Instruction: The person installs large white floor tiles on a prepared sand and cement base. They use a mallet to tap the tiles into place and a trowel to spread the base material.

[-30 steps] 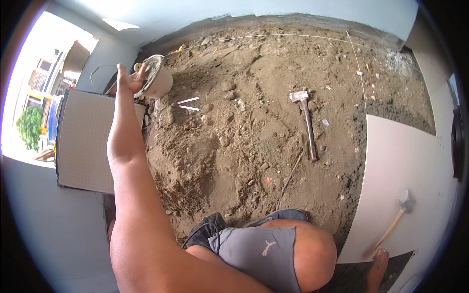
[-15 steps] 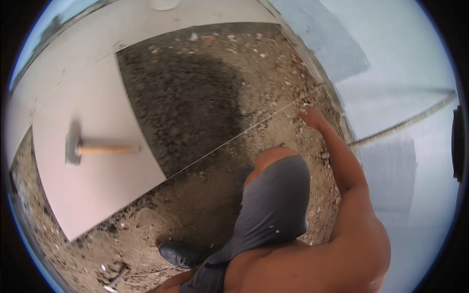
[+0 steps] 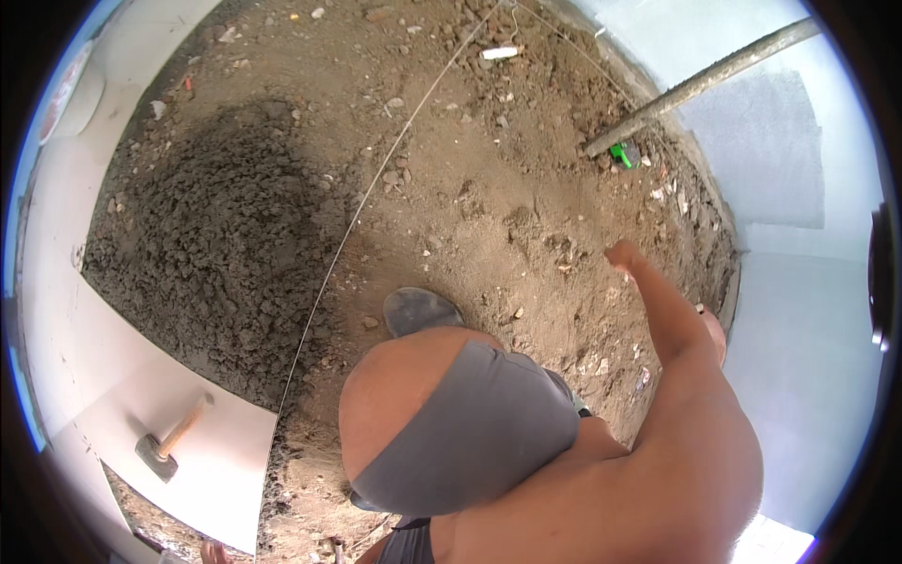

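My right hand (image 3: 624, 256) reaches over bare soil on the right, its fingers curled. A small pale spot shows by the fingers; I cannot make out what they hold. Beyond the hand, a green object (image 3: 622, 155) lies by the foot of a pole (image 3: 705, 86). Skin-coloured, finger-like shapes (image 3: 215, 553) show at the lower left edge by a pale tile; they may be my left hand, mostly cut off. A taut string (image 3: 360, 209) crosses the ground left of my leg. A mallet (image 3: 173, 440) with a wooden handle lies on the tile (image 3: 221, 475).
Dark, crumbly mortar (image 3: 225, 244) is heaped left of the string. Pale slabs (image 3: 56, 310) border it. A white stick-like piece (image 3: 500, 53) lies near the string's far end. The pole leans against a pale blue wall (image 3: 789, 310). A white container (image 3: 80, 103) stands far left.
The view has swung right, so mallet and mortar appear farther left. My right hand, earlier near the string by the wall, is now over open soil. The green object has come into sight.
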Action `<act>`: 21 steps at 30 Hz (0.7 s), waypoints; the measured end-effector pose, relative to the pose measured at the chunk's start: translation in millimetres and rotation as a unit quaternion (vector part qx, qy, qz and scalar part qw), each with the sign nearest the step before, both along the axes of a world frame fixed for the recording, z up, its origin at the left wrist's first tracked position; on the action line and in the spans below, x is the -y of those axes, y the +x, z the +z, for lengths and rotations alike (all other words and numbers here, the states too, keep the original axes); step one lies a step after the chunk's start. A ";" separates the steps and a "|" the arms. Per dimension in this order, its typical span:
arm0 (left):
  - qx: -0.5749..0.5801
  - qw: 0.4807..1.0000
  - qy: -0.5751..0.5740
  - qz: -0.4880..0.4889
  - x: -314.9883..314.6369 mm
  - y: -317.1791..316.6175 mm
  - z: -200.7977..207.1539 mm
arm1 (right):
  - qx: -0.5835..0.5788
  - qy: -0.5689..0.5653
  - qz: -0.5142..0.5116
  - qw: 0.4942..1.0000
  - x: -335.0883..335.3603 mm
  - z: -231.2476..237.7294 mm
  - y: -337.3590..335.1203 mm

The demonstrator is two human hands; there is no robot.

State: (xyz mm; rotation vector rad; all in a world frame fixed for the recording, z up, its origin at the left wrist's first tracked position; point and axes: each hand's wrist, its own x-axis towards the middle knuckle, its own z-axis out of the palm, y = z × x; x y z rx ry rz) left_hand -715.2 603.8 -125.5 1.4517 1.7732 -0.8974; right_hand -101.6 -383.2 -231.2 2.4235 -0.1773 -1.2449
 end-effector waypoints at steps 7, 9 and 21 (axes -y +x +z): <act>-0.035 0.982 -0.028 -0.185 35.6 170.5 -30.0 | 0.096 0.066 -0.015 0.993 -18.1 -47.5 -133.6; -0.060 0.972 -0.015 -0.227 32.0 167.0 -57.5 | 0.274 0.156 -0.223 0.923 -108.6 -33.2 -146.2; -0.048 0.958 -0.073 -0.275 20.2 208.7 -130.5 | 0.081 0.378 -0.466 0.796 -225.8 44.5 -316.1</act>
